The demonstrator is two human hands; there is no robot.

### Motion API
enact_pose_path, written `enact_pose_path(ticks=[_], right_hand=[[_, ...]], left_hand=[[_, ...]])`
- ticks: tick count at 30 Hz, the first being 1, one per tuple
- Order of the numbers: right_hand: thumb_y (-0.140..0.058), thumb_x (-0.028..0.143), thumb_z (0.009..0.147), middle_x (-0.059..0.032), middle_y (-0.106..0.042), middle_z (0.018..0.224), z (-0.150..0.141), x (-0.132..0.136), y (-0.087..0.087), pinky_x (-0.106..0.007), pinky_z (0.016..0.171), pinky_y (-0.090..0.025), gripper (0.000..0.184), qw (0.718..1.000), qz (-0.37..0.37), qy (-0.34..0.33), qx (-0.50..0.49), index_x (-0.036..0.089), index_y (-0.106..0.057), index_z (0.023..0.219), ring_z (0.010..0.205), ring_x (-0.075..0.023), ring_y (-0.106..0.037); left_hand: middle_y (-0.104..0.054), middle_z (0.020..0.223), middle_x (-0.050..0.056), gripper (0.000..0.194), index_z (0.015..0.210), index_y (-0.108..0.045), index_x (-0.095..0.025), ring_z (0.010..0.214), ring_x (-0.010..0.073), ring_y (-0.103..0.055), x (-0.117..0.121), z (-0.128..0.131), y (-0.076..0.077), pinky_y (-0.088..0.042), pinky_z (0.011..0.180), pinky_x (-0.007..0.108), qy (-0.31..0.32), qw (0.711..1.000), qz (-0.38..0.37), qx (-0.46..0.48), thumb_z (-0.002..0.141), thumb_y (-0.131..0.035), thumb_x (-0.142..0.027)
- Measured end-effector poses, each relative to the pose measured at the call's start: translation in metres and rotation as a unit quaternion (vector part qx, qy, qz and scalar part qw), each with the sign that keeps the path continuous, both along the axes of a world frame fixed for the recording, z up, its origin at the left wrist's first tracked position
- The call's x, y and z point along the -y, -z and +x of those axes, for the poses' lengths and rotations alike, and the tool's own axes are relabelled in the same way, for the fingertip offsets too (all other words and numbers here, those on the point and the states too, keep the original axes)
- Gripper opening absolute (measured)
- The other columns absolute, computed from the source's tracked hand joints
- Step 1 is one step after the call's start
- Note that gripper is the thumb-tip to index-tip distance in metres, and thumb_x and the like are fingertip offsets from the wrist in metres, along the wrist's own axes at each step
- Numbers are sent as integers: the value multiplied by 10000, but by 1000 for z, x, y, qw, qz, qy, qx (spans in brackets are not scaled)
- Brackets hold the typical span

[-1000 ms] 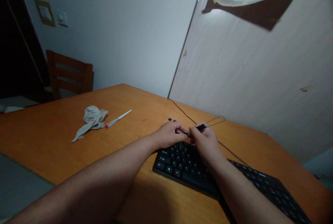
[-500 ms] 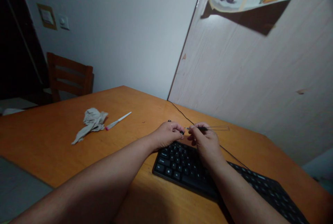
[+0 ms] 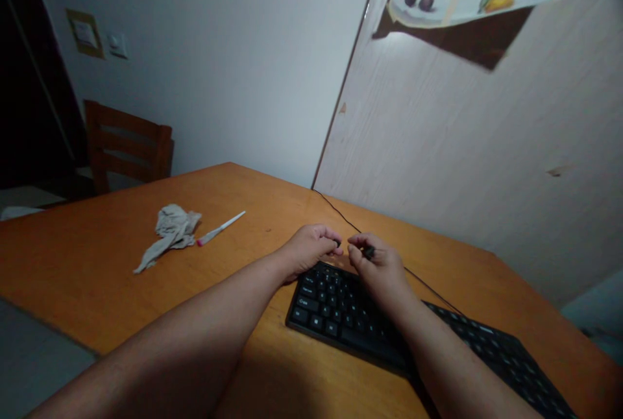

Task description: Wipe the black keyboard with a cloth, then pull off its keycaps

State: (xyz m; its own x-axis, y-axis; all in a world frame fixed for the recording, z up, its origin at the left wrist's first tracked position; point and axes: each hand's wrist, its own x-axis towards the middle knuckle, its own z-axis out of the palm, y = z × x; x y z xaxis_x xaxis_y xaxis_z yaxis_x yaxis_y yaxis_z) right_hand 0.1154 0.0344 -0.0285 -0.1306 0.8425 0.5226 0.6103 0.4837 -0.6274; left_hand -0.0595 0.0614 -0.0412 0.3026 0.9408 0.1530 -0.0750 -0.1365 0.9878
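My left hand (image 3: 309,249) is closed in a pinch on a small black keycap (image 3: 337,243), above the back left corner of a black keyboard (image 3: 335,302). Just to its right, my right hand (image 3: 382,263) has its fingers curled round a keycap puller (image 3: 368,251). Only the puller's dark handle shows, and its wire loops cannot be made out. A small gap separates the fingertips of the two hands. The keyboard lies at a slant on the wooden table (image 3: 272,202), with its middle hidden under my right forearm.
On the left of the table lie a crumpled grey cloth (image 3: 171,229) and a slim white brush (image 3: 221,229) with a pink end. A thin black cable (image 3: 341,213) runs behind my hands. A wooden chair (image 3: 127,146) stands beyond the table's left side. Walls border the back.
My hands have drawn slightly apart, the keycap staying in my left fingers. My right hand has turned the puller, so its wire loops no longer show. The view has tilted up slightly.
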Motion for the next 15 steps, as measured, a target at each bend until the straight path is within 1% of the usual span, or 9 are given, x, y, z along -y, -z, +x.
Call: enact_pose_path(ticks=[2, 4, 10, 15], right_hand=[[-585, 282, 842, -74, -687, 894, 0, 2, -2, -315, 716, -491, 192, 996, 52, -4, 71, 184, -676, 980, 808, -201, -644], [-584, 286, 861, -79, -678, 930, 0, 5, -5, -311, 732, -493, 227, 992, 73, -9, 107, 179, -671, 1042, 827, -195, -637], [-584, 275, 888, -63, -665, 937, -3, 11, -10, -293, 739, -486, 199, 986, 83, -12, 145, 194, -662, 1051, 843, -185, -631], [-557, 266, 895, -51, -654, 913, -5, 14, -12, -289, 732, -474, 182, 979, 73, 4, 192, 217, -668, 1031, 810, -184, -633]], left_hand=[[-710, 832, 51, 173, 901, -681, -130, 788, 142, -639, 1, -1, -2, -463, 799, 270, 12, 1000, 4, 16, 741, -644, -184], [-702, 828, 51, 177, 902, -685, -124, 778, 140, -632, 3, -2, -4, -461, 799, 274, 26, 999, -2, 25, 750, -653, -209], [-695, 842, 62, 201, 873, -695, -120, 795, 158, -626, 5, -1, -7, -458, 803, 294, 49, 998, 19, 39, 773, -651, -288], [-704, 873, 78, 219, 890, -695, -118, 812, 169, -635, 6, 0, -6, -463, 801, 304, 54, 998, 12, 25, 788, -636, -301]])
